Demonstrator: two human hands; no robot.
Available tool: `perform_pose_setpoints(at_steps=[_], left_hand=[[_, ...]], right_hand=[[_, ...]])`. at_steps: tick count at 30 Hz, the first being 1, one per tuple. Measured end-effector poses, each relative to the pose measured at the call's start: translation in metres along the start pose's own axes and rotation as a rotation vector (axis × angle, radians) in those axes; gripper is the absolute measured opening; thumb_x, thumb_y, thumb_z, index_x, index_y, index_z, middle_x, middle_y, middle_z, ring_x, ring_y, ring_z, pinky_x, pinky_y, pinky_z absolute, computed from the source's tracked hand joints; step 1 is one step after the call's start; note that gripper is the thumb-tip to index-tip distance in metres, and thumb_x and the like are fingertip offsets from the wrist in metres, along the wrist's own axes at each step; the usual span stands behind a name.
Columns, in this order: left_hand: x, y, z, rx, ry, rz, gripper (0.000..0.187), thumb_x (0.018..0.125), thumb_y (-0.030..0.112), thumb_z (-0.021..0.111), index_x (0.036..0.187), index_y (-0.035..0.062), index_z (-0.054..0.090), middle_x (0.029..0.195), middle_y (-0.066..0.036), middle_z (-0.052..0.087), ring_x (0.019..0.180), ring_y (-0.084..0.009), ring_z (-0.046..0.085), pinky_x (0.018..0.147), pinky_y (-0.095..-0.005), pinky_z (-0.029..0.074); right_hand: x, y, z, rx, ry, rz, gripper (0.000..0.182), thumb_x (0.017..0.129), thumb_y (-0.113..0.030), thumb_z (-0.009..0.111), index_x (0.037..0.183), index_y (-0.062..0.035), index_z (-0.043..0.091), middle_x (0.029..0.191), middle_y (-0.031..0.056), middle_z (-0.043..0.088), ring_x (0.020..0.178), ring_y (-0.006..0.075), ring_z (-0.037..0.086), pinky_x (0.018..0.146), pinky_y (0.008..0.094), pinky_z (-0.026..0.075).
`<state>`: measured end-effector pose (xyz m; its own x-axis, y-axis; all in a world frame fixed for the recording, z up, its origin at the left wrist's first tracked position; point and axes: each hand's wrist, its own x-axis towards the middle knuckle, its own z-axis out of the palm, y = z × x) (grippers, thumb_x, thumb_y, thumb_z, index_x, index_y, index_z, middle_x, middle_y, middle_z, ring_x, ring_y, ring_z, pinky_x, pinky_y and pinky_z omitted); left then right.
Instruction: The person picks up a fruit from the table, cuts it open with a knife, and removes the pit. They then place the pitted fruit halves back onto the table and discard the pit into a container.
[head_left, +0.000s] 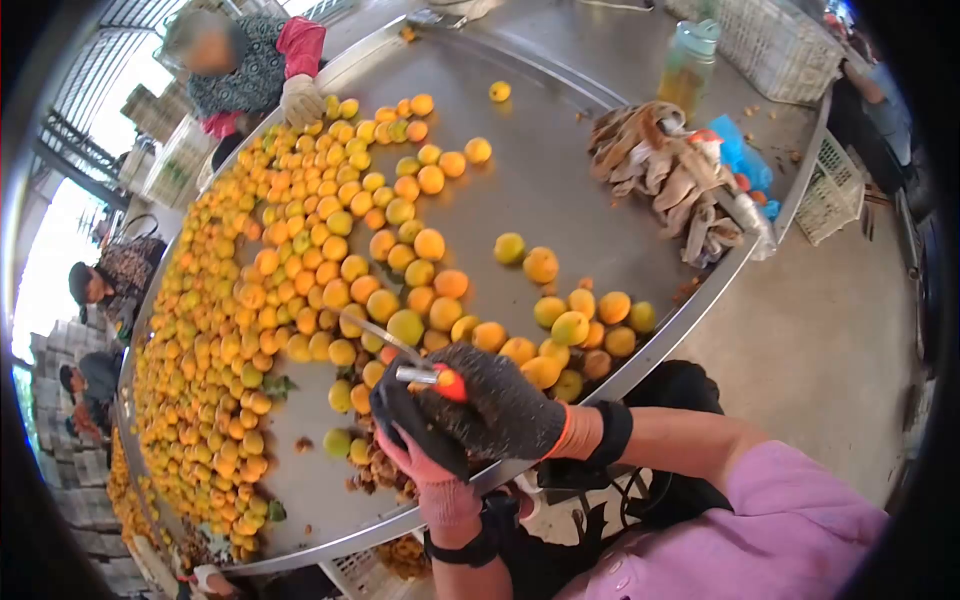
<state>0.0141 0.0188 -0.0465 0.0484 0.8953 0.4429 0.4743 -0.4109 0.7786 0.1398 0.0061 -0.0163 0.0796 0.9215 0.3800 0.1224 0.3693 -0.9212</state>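
My two gloved hands meet over the near edge of a metal table (560, 90). My right hand (500, 405), in a dark grey glove with an orange cuff, is closed around a red-handled tool (450, 384) with a silver metal end. A thin metal strip (385, 335) extends from the hands towards the fruit. My left hand (425, 445), in a pink and black glove, is closed right against the right one; what it holds is hidden. Round orange-yellow fruits (430, 245), some greenish, lie just beyond, and brown scraps (375, 475) sit beside my left hand.
A large mass of fruit (210, 330) covers the table's left side. Crumpled gloves and cloths (670, 165), a blue bag (740, 155) and a lidded jar (688, 65) lie to the right. A co-worker's gloved hand (302, 100) rests at the far edge. White crates (770, 45) stand beyond.
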Motion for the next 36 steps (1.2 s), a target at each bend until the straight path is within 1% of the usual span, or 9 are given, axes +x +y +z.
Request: perform_pose_setpoints(at_steps=[3,4,7,12,21,22,26,32,36], left_hand=[[0.011,0.008,0.005,0.347,0.002,0.295,0.031,0.086,0.005,0.044,0.114,-0.0057,0.048,0.1,-0.016,0.055,0.089,-0.0297,0.054,0.081,-0.037,0.043],[0.009,0.012,0.002,0.323,-0.07,0.162,0.049,0.078,0.015,0.06,0.122,0.0004,0.045,0.118,-0.013,0.052,0.107,-0.0274,0.052,0.09,-0.0372,0.038],[0.014,0.037,0.013,-0.144,-0.046,-0.177,0.041,0.078,0.008,0.06,0.117,0.0007,0.049,0.112,-0.015,0.056,0.096,-0.0275,0.057,0.081,-0.0355,0.045],[0.028,0.049,0.002,-0.036,-0.072,0.129,0.035,0.072,0.008,0.066,0.106,0.0016,0.057,0.093,-0.01,0.062,0.084,-0.0203,0.06,0.073,-0.032,0.048],[0.034,0.047,-0.005,-0.06,-0.25,0.136,0.037,0.074,0.008,0.064,0.109,0.0004,0.057,0.107,-0.013,0.06,0.095,-0.0191,0.058,0.082,-0.0314,0.046],[0.032,0.052,-0.002,-0.337,-0.211,-0.055,0.041,0.075,0.01,0.061,0.114,-0.0005,0.054,0.108,-0.013,0.059,0.095,-0.0195,0.057,0.083,-0.0315,0.046],[0.024,0.047,-0.009,-0.612,-0.261,-0.421,0.052,0.075,0.01,0.054,0.124,-0.0036,0.046,0.112,-0.012,0.054,0.097,-0.018,0.054,0.081,-0.0307,0.047],[0.023,0.049,-0.028,-0.924,-0.216,-0.439,0.06,0.073,0.011,0.065,0.126,-0.0038,0.043,0.111,-0.017,0.054,0.097,-0.0212,0.056,0.078,-0.0286,0.049],[0.017,0.045,-0.037,-0.692,-0.343,-0.293,0.058,0.073,0.013,0.067,0.123,-0.0038,0.046,0.111,-0.016,0.054,0.099,-0.0206,0.056,0.079,-0.0309,0.05]], right_hand=[[0.001,0.007,0.003,-0.004,0.023,0.026,0.031,0.081,-0.022,0.06,0.102,-0.0021,0.051,0.083,0.0181,0.057,0.074,0.0376,0.058,0.062,0.04,0.046],[0.001,0.01,0.003,-0.009,0.058,0.013,0.03,0.081,-0.021,0.06,0.102,-0.0019,0.051,0.083,0.0182,0.057,0.073,0.0375,0.058,0.06,0.0401,0.046],[0.007,0.013,-0.003,-0.226,0.081,0.12,0.021,0.085,-0.015,0.056,0.1,-0.0001,0.056,0.082,0.0163,0.058,0.07,0.0291,0.059,0.061,0.0361,0.045],[0.028,0.01,-0.028,0.564,0.117,0.548,0.028,0.085,-0.029,0.059,0.084,-0.0005,0.058,0.063,0.0022,0.053,0.06,0.008,0.052,0.051,0.0266,0.043],[0.024,-0.007,-0.037,0.488,-0.032,0.68,0.033,0.084,-0.032,0.059,0.079,0.0002,0.057,0.054,0.0024,0.051,0.047,0.0091,0.05,0.044,0.0259,0.04],[0.023,-0.01,-0.034,0.533,-0.037,0.702,0.034,0.084,-0.033,0.059,0.078,0.0011,0.056,0.054,0.0034,0.052,0.047,0.0101,0.051,0.044,0.0267,0.041],[0.016,0.009,-0.017,0.033,-0.039,0.516,0.034,0.086,-0.029,0.058,0.082,0.0043,0.057,0.06,0.0075,0.058,0.054,0.0136,0.054,0.05,0.0319,0.043],[0.02,-0.025,-0.048,0.277,0.137,0.296,0.026,0.087,-0.024,0.059,0.091,0.0027,0.06,0.07,0.0033,0.058,0.066,0.0059,0.051,0.059,0.0247,0.044],[0.001,-0.036,-0.061,0.466,0.177,0.189,0.017,0.085,-0.009,0.06,0.099,0.0003,0.058,0.087,0.0046,0.06,0.079,0.0096,0.056,0.069,0.0235,0.047]])
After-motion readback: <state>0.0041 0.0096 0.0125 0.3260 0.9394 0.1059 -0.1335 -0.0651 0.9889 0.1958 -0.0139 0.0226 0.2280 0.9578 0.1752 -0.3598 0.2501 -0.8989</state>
